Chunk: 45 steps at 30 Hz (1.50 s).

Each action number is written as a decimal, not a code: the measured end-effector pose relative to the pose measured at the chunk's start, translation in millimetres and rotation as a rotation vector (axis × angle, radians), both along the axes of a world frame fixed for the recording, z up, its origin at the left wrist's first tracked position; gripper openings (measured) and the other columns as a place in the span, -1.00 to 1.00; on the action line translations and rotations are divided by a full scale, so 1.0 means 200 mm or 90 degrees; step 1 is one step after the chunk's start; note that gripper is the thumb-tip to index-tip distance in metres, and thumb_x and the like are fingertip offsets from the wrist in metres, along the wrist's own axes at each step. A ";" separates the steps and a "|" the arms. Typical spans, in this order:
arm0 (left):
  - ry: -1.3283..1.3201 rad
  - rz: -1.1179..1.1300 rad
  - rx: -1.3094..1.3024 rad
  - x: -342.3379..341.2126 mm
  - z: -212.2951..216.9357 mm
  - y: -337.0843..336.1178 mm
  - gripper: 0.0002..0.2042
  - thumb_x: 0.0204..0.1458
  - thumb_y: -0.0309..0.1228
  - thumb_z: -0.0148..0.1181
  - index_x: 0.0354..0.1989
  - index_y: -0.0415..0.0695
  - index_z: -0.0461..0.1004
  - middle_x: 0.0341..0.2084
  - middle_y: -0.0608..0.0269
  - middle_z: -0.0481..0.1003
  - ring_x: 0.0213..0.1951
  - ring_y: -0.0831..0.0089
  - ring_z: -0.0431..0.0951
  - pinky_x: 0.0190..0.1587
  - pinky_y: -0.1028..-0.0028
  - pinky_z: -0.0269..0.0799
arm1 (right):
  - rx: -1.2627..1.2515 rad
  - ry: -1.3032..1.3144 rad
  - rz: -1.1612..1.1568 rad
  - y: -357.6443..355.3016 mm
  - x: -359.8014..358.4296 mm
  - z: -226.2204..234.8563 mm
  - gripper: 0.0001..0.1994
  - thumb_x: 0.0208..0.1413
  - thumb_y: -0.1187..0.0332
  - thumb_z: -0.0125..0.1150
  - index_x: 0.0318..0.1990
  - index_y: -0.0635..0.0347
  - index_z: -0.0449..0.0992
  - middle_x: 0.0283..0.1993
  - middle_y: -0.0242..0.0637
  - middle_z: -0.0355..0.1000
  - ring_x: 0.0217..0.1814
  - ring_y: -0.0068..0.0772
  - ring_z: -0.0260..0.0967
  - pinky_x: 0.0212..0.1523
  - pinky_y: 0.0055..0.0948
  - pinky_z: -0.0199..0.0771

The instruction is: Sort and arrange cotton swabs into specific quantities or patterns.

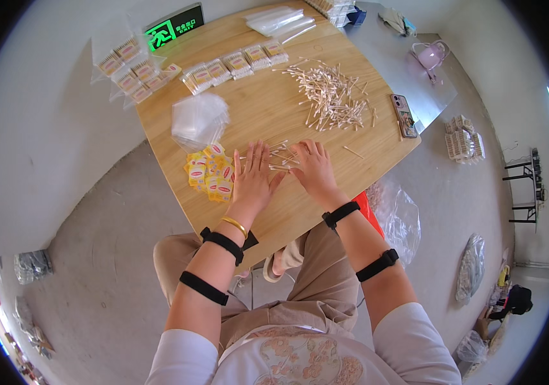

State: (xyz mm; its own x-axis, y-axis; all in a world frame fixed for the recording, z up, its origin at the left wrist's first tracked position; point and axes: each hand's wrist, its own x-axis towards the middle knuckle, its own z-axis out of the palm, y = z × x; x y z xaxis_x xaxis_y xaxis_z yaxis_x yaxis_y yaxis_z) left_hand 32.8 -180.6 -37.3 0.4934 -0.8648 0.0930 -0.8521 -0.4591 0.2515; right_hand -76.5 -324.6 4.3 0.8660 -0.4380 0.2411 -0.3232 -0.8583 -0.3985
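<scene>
Both my hands lie over a few loose cotton swabs [279, 157] near the front of the wooden table [268, 109]. My left hand [253, 176] is flat, its fingers stretched forward and its thumb out to the side. Facing it across the swabs, my right hand [314, 168] has its fingers bent and partly spread, touching the swabs' right side. Some swabs are hidden under the fingers. Yellow-and-white printed cards [209, 172] lie spread out just left of my left hand. Farther back is a big loose heap of cotton swabs [335, 96].
Clear plastic bags [200, 120] are stacked at the left. Behind them stands a row of packed swab bags [237, 63], with more packed bags [134, 70] at the far left corner. A phone [403, 115] lies at the right edge, and flat plastic sleeves [278, 21] at the back.
</scene>
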 end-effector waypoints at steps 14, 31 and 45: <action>-0.040 -0.034 0.033 0.15 -0.02 -0.02 -0.23 0.26 0.09 -0.13 0.46 -0.23 -0.06 0.47 0.12 -0.04 0.50 0.24 -0.13 0.50 0.10 -0.32 | 0.073 -0.001 -0.005 -0.06 -0.06 -0.05 -0.68 -0.10 0.35 0.43 -0.13 0.07 0.56 -0.14 -0.35 0.41 0.07 -0.18 0.31 0.08 -0.21 0.30; 0.161 0.003 -0.135 0.30 0.07 -0.08 -0.89 -0.04 -0.40 0.35 -0.37 -0.03 0.54 -0.35 0.31 0.49 -0.19 0.23 0.50 -0.06 0.24 0.33 | 0.176 -0.001 -0.054 -0.11 0.03 -0.13 -0.88 -0.03 0.32 0.35 -0.32 0.02 0.56 -0.26 -0.36 0.43 -0.01 -0.16 0.33 0.04 -0.19 0.27; 0.158 -0.022 -0.175 0.24 0.08 -0.14 -0.92 0.00 -0.37 0.32 -0.38 -0.06 0.59 -0.42 0.28 0.52 -0.25 0.21 0.51 -0.10 0.20 0.35 | 0.219 -0.084 0.002 -0.02 0.02 -0.19 -0.95 -0.05 0.45 0.28 -0.39 0.08 0.60 -0.31 -0.28 0.44 -0.12 -0.11 0.37 -0.09 -0.19 0.41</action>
